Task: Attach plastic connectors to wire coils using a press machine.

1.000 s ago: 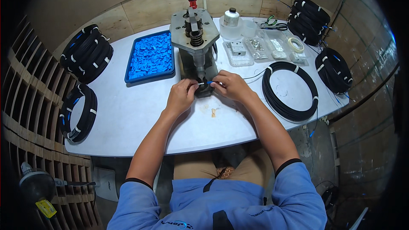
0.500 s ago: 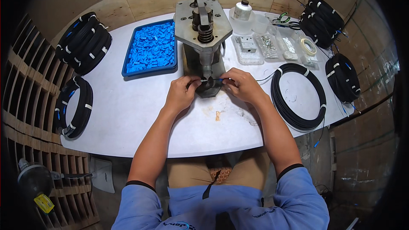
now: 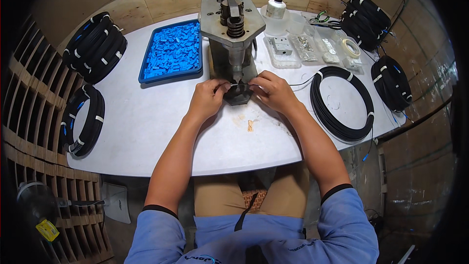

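A metal hand press (image 3: 233, 17) stands at the middle of the table, its ram pointing down at a dark base (image 3: 238, 99). On the left of that base, the thumb and fingers of my left hand (image 3: 207, 100) are pinched on a small part too tiny to name. Across from it my right hand (image 3: 276, 92) pinches a thin black cable (image 3: 300, 84) at the base's right side. The cable runs to a large black coil (image 3: 318, 102) on the right. A short thin piece shows between my fingertips, below the ram; its details are too small to tell.
To the press's left is a dark blue tray (image 3: 171, 79) full of small blue pieces. Black cable coils (image 3: 95, 49) lie at both table ends. Behind the large coil are bags of small parts (image 3: 305, 49), a metal block (image 3: 282, 46), a tape roll (image 3: 350, 49) and a white bottle (image 3: 276, 8).
My right hand has shifted slightly left, closer to my left hand. The blue bit that showed at its fingertips is now hidden. The whole view has shifted a little.
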### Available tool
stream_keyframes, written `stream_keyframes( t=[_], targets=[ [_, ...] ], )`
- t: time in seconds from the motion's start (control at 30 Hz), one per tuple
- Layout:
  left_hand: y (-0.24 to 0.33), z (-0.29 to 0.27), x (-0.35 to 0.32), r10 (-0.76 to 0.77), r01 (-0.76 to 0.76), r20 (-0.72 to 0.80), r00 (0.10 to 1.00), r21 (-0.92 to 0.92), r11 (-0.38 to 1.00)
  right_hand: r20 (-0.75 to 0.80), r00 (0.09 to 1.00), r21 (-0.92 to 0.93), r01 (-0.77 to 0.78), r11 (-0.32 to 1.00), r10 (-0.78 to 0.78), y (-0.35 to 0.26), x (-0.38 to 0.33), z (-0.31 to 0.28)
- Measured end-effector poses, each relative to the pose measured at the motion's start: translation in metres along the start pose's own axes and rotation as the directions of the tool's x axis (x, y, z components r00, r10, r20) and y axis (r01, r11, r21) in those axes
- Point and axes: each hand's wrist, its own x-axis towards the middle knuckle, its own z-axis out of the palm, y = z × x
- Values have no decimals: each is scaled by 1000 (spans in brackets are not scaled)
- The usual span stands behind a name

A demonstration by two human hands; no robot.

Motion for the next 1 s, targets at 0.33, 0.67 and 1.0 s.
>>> stream_keyframes(
  t=[0.33,0.67,1.0],
  targets=[
    [0,1,-1,-4,4,-12,1000,-15,1000,-65,998,-11,14,1000,-15,-8,-1,8],
    [8,2,-2,-23,21,-24,999,-94,995,-81,996,-41,20,999,-23,-3,0,9],
    [3,-1,-1,-3,4,27,1000,-66,998,-74,997,-17,9,1000,-10,-7,0,9]
  ],
)
